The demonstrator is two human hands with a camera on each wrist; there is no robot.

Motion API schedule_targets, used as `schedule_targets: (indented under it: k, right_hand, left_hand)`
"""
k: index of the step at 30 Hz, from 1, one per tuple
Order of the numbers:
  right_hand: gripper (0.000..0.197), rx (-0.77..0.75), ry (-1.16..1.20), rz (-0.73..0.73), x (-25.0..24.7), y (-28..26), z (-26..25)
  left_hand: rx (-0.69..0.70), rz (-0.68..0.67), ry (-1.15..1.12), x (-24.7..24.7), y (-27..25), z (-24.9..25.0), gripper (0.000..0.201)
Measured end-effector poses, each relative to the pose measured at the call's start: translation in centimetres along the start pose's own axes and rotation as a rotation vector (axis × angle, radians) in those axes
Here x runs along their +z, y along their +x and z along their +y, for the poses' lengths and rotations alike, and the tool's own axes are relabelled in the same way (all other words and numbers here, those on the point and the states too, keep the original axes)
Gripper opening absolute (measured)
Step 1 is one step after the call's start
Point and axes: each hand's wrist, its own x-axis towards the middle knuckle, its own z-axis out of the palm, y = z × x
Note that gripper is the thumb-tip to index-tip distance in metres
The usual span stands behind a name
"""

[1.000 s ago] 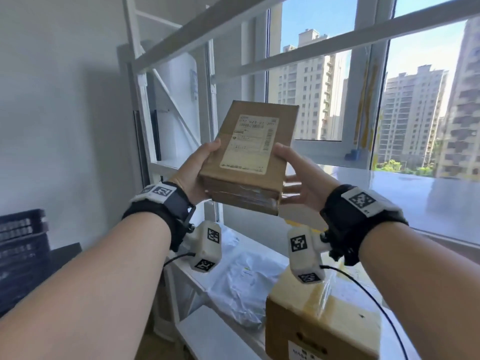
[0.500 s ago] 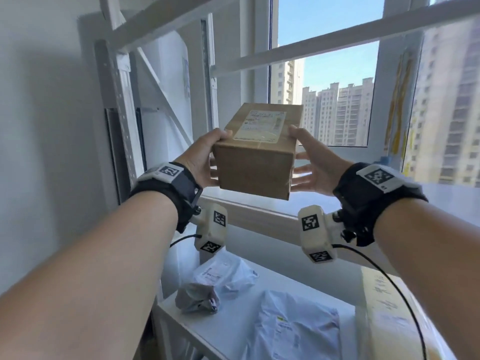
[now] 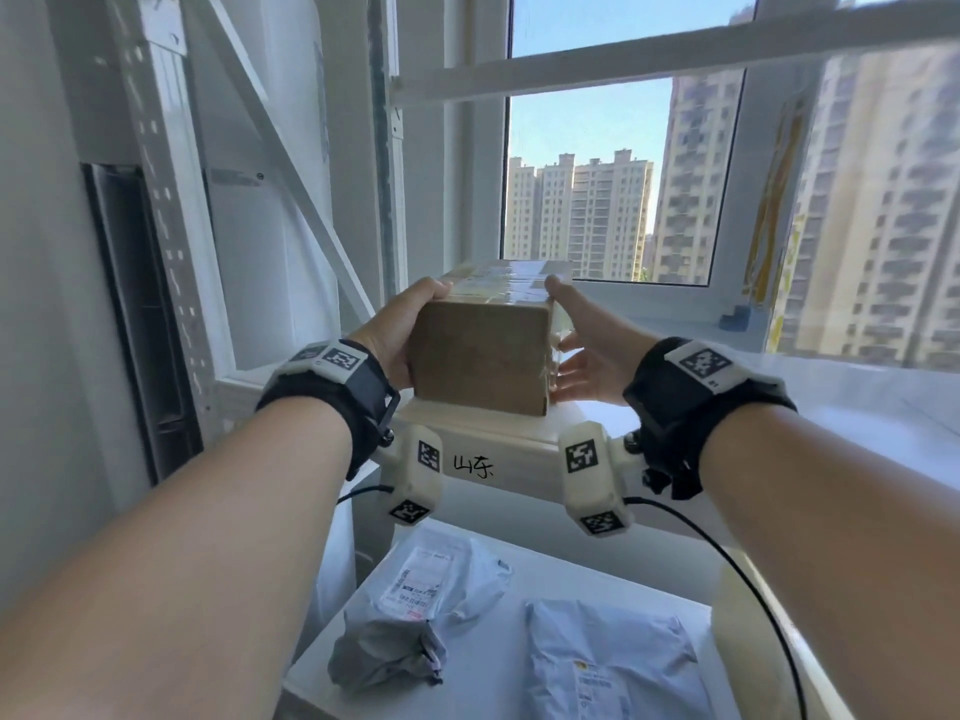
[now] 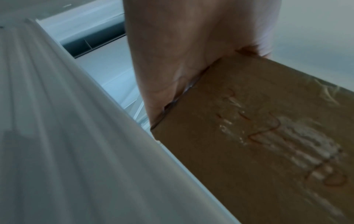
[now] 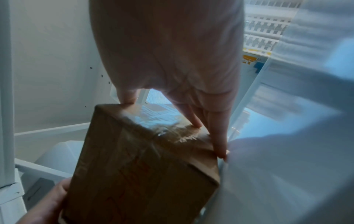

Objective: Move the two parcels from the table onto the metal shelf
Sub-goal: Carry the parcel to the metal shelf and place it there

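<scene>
Cardboard box sits right at the front lip of the metal shelf, squeezed between both palms. Left hand wraps its side with the thumb over the top edge; right hand presses flat, fingers straight, thumb on the top corner. Looks stiff and pretty light, but the glossy tape probably makes it slippery, so I'd grab the bare cardboard sides.
</scene>
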Motion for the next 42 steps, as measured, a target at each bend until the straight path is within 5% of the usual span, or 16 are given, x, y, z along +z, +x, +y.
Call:
schedule_targets:
  k: [13,20,24,28,34,42]
  right_hand:
    - [0.099,0.054,-0.065,0.122,-1.3,0.0,0.8]
    - [0.074,-0.075,-0.29,0.291,-3.9,-2.9,1.2]
    - [0.05,-0.215,-0.917,0.461,-7.3,-6.6,1.7]
    - [0.048,-0.255,-1.182,0.533,-12.1,-10.4,2.5]
    - [0.045,-0.197,-1.166,0.619,-20.1,-19.2,5.0]
    - [0.047,-0.064,-1.14,0.747,-31.2,-31.3,10.0]
  left_hand:
    - [-0.05,-0.024,0.114,0.9,-0.1,0.1,0.033]
    - [0.212,0.36,0.439,2.4,-1.0,0.6,0.047]
    - [0.472,0.587,0.875,6.5,-3.2,1.6,0.066]
    - [0.671,0.463,1.008,12.8,-5.4,1.5,0.055]
    - [0.577,0.115,1.129,24.8,-8.7,-1.7,0.053]
    - [0.607,-0.148,1.141,40.8,-16.4,-6.2,0.047]
